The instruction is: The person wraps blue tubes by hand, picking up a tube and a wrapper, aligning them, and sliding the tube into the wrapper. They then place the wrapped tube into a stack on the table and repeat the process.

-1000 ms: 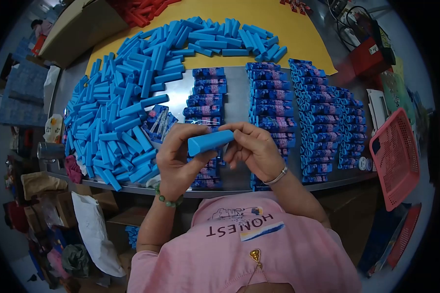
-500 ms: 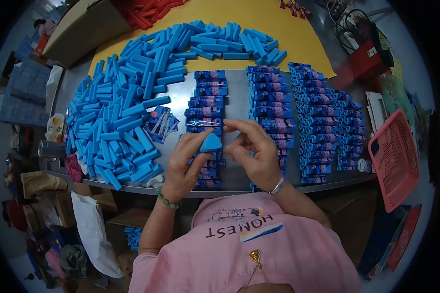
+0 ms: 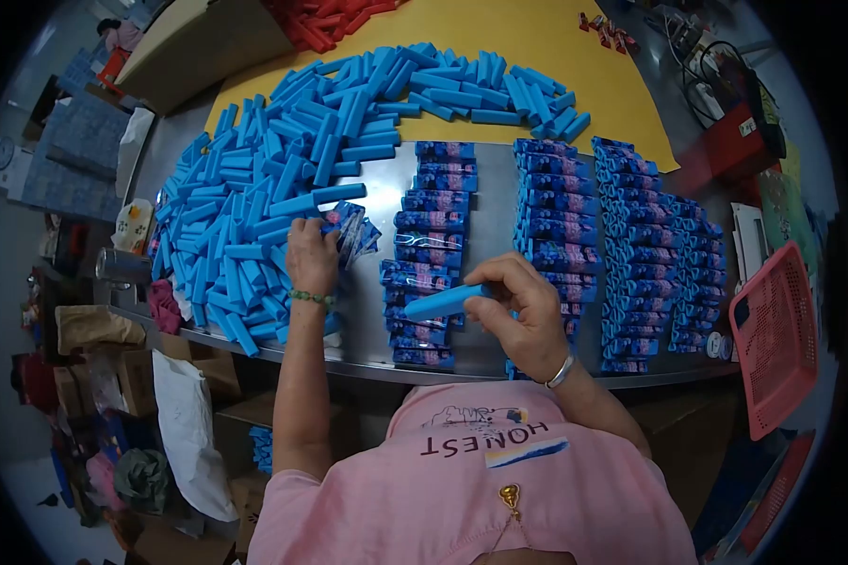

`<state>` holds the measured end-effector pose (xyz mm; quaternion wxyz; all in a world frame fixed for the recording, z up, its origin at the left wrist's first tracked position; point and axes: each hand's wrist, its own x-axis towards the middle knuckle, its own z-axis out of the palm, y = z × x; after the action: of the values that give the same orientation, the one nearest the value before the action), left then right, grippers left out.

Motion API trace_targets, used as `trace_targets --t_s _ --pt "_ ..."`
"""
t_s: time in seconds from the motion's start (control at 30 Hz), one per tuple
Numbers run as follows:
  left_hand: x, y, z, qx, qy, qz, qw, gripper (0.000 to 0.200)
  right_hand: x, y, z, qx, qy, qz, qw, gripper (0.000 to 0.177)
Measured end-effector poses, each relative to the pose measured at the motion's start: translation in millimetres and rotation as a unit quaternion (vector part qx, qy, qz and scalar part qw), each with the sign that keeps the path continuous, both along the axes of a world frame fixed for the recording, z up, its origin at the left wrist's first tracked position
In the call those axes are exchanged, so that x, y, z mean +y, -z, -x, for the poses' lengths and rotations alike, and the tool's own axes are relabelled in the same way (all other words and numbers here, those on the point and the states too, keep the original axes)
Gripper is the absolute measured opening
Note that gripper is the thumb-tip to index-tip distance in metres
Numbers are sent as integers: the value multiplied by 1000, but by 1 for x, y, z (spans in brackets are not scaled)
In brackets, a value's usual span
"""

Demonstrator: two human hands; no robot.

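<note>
Between the thumb and fingers of my right hand (image 3: 521,315) is a plain blue triangular stick (image 3: 443,302), lying nearly level. Its free end points left, over a column of blue sticks in printed film (image 3: 422,280). My left hand (image 3: 313,259) is at the right side of the heap of plain blue sticks (image 3: 245,212). Its bent fingers are closed at the left edge of a loose fan of printed film wrappers (image 3: 356,235); the fingertips are partly hidden.
Further columns of wrapped sticks (image 3: 558,212) line the metal table to the right. A yellow sheet (image 3: 575,56) lies behind, with red pieces (image 3: 325,21) on it and a cardboard box (image 3: 207,52) at its left. A pink basket (image 3: 774,339) stands at the right edge.
My left hand has left the blue stick and moved left to the film wrappers. The stick is now in my right hand, turned from end-on to lengthwise. The view has shifted slightly.
</note>
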<state>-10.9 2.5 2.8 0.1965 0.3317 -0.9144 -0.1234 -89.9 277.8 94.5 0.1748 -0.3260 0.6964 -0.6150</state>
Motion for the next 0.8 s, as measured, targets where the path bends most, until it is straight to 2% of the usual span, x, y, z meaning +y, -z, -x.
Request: trace_targets --t_s 0.03,0.07,0.13,0.37,0.47,0.63,0.67,0.73,0.77,0.8 --pt "-3 6 3 -39 -32 77 996 20 0 1 0 -1 1 1 1000 12" --pt "-6 12 5 -40 -32 77 996 20 0 1 0 -8 1 1 1000 12" --pt "-7 18 10 -127 -62 99 985 22 0 2 1 -15 0 -1 1000 12" --pt "-14 15 11 -92 -70 24 993 21 -2 4 -1 -36 -4 7 999 11" --pt "-10 14 9 -73 -64 37 995 20 0 4 0 -38 0 13 999 12" --pt "-13 20 4 29 -34 62 997 16 3 3 0 -25 13 15 1000 11" --pt "-12 19 4 31 -30 59 997 16 4 3 2 -4 -11 3 1000 13" --pt "-8 7 3 105 -36 -17 994 14 6 3 3 16 -34 -10 999 15" --pt "-4 -1 1 153 -4 -57 987 15 6 3 3 12 -34 -11 999 15" --pt "1 -8 0 153 -4 -57 987 15 6 3 3 7 -36 -12 999 15"
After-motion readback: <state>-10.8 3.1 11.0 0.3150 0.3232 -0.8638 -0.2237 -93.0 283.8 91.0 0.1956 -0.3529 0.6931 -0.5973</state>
